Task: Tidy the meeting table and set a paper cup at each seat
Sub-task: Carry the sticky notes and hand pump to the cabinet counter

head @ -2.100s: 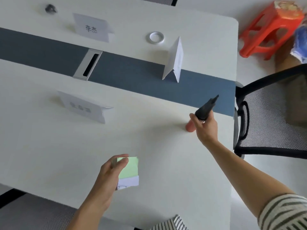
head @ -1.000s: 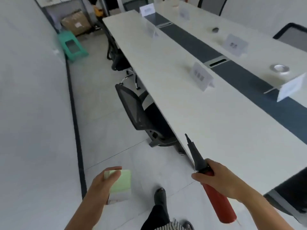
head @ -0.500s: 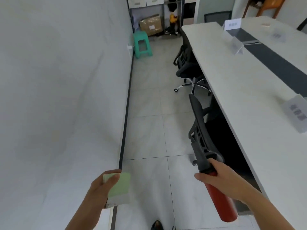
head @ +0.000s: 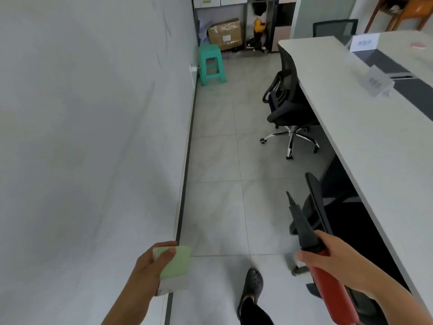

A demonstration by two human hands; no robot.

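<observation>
My left hand (head: 150,266) grips a small green and white pad of paper (head: 176,266), held out low over the floor near the wall. My right hand (head: 328,259) is closed around a red hand pump with a black pointed nozzle (head: 328,294), nozzle aimed forward. The long white meeting table (head: 365,141) runs along my right, with folded name cards (head: 377,82) standing on it. No paper cup is in view.
A white wall (head: 82,137) closes off the left. Two black office chairs (head: 285,109) sit tucked at the table's near side. A green plastic stool (head: 210,64), a cardboard box (head: 225,34) and shelving stand at the aisle's far end. My shoe (head: 251,285) is on the tiled floor.
I have turned away from the table's end and now face down the aisle between wall and table. Both hands still carry the pad and the pump.
</observation>
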